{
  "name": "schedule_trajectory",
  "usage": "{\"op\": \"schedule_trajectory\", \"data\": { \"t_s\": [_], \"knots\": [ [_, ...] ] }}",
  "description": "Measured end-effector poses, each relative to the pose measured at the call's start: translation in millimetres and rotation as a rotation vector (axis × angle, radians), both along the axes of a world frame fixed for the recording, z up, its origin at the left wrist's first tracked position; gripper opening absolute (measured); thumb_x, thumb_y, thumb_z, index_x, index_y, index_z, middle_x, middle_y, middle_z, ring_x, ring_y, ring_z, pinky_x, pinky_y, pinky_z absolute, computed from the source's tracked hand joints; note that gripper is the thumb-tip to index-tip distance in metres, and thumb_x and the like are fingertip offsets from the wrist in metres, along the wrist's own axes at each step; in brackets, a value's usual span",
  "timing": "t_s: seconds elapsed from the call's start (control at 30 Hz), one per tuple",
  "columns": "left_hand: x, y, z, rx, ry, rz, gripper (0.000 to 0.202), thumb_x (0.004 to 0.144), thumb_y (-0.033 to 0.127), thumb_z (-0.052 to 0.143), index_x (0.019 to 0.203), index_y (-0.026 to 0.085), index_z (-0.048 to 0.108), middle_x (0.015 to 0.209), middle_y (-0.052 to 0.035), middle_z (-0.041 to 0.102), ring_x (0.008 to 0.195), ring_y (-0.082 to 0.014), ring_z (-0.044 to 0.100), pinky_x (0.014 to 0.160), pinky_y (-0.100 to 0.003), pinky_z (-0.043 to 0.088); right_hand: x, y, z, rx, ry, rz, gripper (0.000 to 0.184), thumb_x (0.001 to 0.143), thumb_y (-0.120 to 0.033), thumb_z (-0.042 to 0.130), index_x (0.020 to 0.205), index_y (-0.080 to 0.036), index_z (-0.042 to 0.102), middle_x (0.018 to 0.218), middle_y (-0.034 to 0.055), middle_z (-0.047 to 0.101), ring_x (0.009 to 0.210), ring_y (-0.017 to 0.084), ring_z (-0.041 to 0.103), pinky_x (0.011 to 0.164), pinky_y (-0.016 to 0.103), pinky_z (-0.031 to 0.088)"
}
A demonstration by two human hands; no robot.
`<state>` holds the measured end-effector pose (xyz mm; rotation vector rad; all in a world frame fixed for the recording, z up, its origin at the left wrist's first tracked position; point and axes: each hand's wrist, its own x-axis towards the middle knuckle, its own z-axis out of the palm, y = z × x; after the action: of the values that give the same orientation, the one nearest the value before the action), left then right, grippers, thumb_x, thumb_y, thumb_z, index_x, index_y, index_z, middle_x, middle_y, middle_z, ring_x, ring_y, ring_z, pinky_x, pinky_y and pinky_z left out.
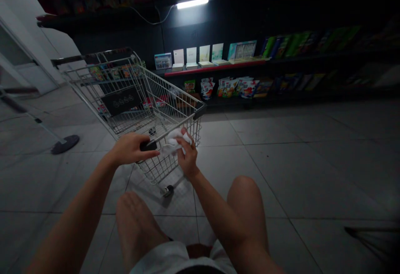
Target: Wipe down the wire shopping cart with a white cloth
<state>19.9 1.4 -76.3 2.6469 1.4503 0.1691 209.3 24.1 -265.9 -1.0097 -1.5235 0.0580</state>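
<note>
As I watch remotely, the right hand (pixel 187 157) grips a crumpled white cloth (pixel 175 136) in closed fingers at the near rail (pixel 184 122) of the shopping cart (pixel 121 101), slanting rightward from its black corner (pixel 149 145), which the left hand (pixel 133 149) clasps, fingers curled, beside the cloth.

I am using two hands: one left hand (pixel 129 148) and one right hand (pixel 187 157). I am handling one white cloth (pixel 175 135) and one shopping cart (pixel 165 86). Two bare knees (pixel 245 188) of mine are showing. One light tube (pixel 193 3) is glowing. Four pale upright panels (pixel 204 53) are standing behind four flat boxes (pixel 205 63), and two wider display boxes (pixel 245 50) are flanking them. One round stand base (pixel 65 144) is resting nearby.
</note>
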Motion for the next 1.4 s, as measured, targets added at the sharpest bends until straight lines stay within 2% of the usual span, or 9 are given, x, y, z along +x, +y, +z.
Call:
{"op": "schedule_trajectory", "data": {
  "t_s": [0.1, 0.27, 0.43, 0.63, 0.8, 0.93, 1.1, 1.3, 1.4],
  "knots": [
    [-3, -2, -0.1, -0.006, -0.018, -0.028, 0.056, 0.077, 0.072, 0.051, 0.063, 0.018, 0.051, 0.051, 0.0043, 0.043, 0.05, -0.0088, 0.038, 0.051, -0.024, 0.022, -12, 6, 9.2, 0.01, -0.03, -0.005, 0.042, 0.092, -0.023, 0.037, 0.124, -0.018, 0.064, 0.15, 0.0101, 0.044, 0.148, 0.023, 0.03, 0.12, 0.044, 0.035],
    [-5, -5, 0.9, -0.023, -0.019, -0.024, 0.055, 0.077, 0.071, 0.051, 0.061, 0.018, 0.049, 0.051, 0.0043, 0.043, 0.05, -0.0089, 0.038, 0.052, -0.024, 0.022, -32, -3, -26.2, 0.052, -0.031, 0.055, 0.043, 0.092, -0.022, 0.036, 0.124, -0.016, 0.065, 0.147, 0.0135, 0.047, 0.15, 0.025, 0.025, 0.119, 0.049, 0.034],
    [-6, -5, 0.6, -0.029, -0.003, -0.002, 0.056, 0.076, 0.072, 0.05, 0.061, 0.018, 0.048, 0.052, 0.0039, 0.044, 0.051, -0.0095, 0.04, 0.053, -0.024, 0.023, 1, -5, -43.7, 0.017, 0.021, 0.099, 0.034, 0.088, -0.019, 0.042, 0.097, -0.022, 0.075, 0.118, 0.0111, 0.068, 0.126, 0.023, 0.056, 0.108, 0.045, 0.047],
    [-7, -6, -1.1, -0.007, -0.008, -0.033, 0.054, 0.077, 0.071, 0.052, 0.061, 0.019, 0.05, 0.051, 0.0044, 0.044, 0.049, -0.0091, 0.04, 0.051, -0.024, 0.022, 52, 54, -3.7, -0.205, 0.494, -0.39, 0.046, 0.082, -0.018, 0.037, 0.116, -0.005, 0.065, 0.126, 0.0221, 0.061, 0.121, 0.025, 0.058, 0.1, 0.042, 0.05],
    [-3, -8, -0.1, 0.022, 0.012, -0.059, 0.051, 0.074, 0.068, 0.055, 0.063, 0.018, 0.052, 0.052, 0.0038, 0.046, 0.05, -0.0091, 0.04, 0.051, -0.023, 0.023, 14, 70, 22.6, -0.274, 0.552, -0.487, 0.048, 0.083, -0.019, 0.033, 0.12, -0.006, 0.061, 0.12, 0.0223, 0.06, 0.114, 0.024, 0.06, 0.098, 0.04, 0.05],
    [1, -7, 2.1, 0.015, 0.028, -0.042, 0.049, 0.073, 0.067, 0.056, 0.063, 0.019, 0.048, 0.052, 0.0038, 0.044, 0.05, -0.0098, 0.041, 0.052, -0.023, 0.025, -12, 63, 25.4, -0.246, 0.581, -0.422, 0.044, 0.089, -0.027, 0.033, 0.12, -0.009, 0.058, 0.12, 0.0211, 0.057, 0.114, 0.024, 0.058, 0.096, 0.041, 0.05],
    [7, -3, 0.9, 0.021, 0.032, -0.031, 0.05, 0.072, 0.069, 0.054, 0.064, 0.019, 0.048, 0.052, 0.0036, 0.044, 0.05, -0.0103, 0.041, 0.052, -0.024, 0.024, -6, 69, 29.8, -0.345, 0.548, -0.385, 0.045, 0.091, -0.027, 0.032, 0.124, -0.007, 0.054, 0.127, 0.0263, 0.05, 0.125, 0.027, 0.05, 0.102, 0.046, 0.045],
    [8, -1, -2.8, 0.077, 0.045, -0.038, 0.052, 0.071, 0.07, 0.055, 0.064, 0.019, 0.049, 0.052, 0.0032, 0.046, 0.05, -0.0106, 0.042, 0.052, -0.024, 0.025, -26, 30, 4.3, -0.171, 0.442, -0.249, 0.027, 0.083, -0.02, 0.038, 0.097, -0.018, 0.062, 0.115, 0.0177, 0.06, 0.121, 0.026, 0.054, 0.106, 0.045, 0.042],
    [2, -5, -3.9, 0.08, 0.041, -0.038, 0.052, 0.071, 0.07, 0.056, 0.064, 0.019, 0.05, 0.053, 0.0027, 0.048, 0.05, -0.0105, 0.042, 0.052, -0.024, 0.025, -6, 30, -3.5, -0.14, 0.365, -0.206, 0.028, 0.082, -0.02, 0.039, 0.098, -0.017, 0.062, 0.118, 0.0172, 0.06, 0.12, 0.024, 0.055, 0.105, 0.042, 0.044]
  ]
}}
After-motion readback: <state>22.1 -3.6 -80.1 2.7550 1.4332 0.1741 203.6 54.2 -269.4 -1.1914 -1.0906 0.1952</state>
